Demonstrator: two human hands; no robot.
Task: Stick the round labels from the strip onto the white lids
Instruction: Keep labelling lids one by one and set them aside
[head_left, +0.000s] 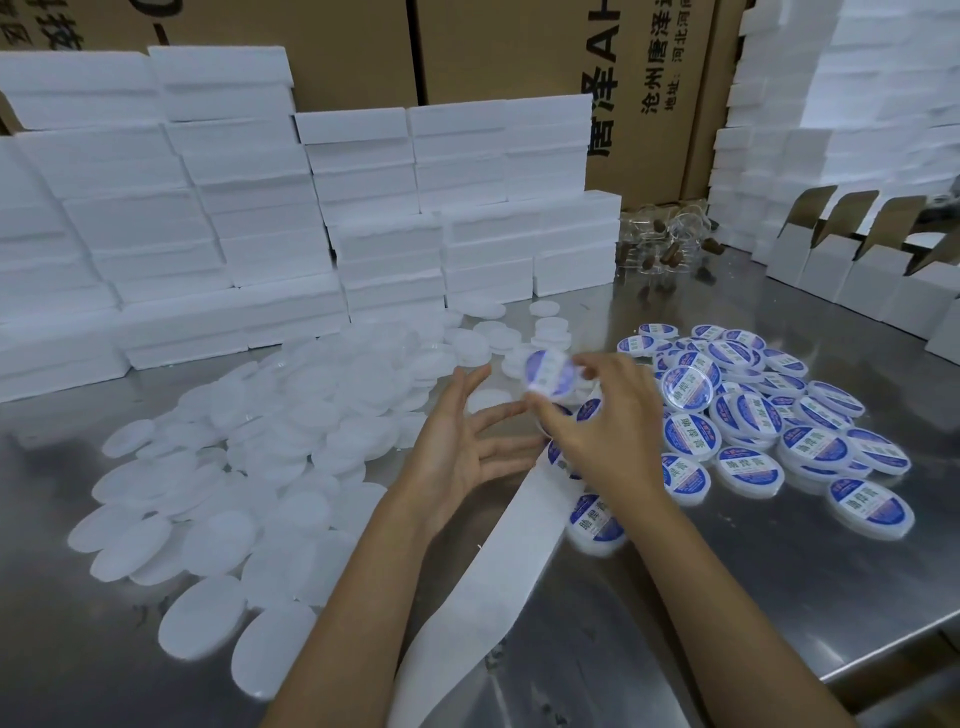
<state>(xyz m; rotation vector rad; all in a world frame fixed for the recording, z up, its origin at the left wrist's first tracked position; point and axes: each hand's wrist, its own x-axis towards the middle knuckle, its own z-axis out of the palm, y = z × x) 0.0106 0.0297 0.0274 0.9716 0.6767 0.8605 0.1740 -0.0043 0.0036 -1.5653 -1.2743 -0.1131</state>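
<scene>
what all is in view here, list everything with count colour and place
plain lids: many, white, heaped left on the table
labelled lids: many, white with blue labels, heaped right
held lid: one, blue-labelled, blurred, above table centre
label strip: one, white backing, a few blue labels on it, running from centre toward the near edge
flat boxes: many, white, stacked behind and far right
open boxes: several, white, right rear
cartons: brown, at back
table: one, steel
left hand: open, beside strip
right hand: holds held lid

surface: reflective stainless-steel table (727, 597) lying under everything | rear: stacked white foam boxes (234, 218) standing | behind: brown printed cardboard cartons (519, 52) rising | far right: open white paper cartons (841, 260) lining up
</scene>
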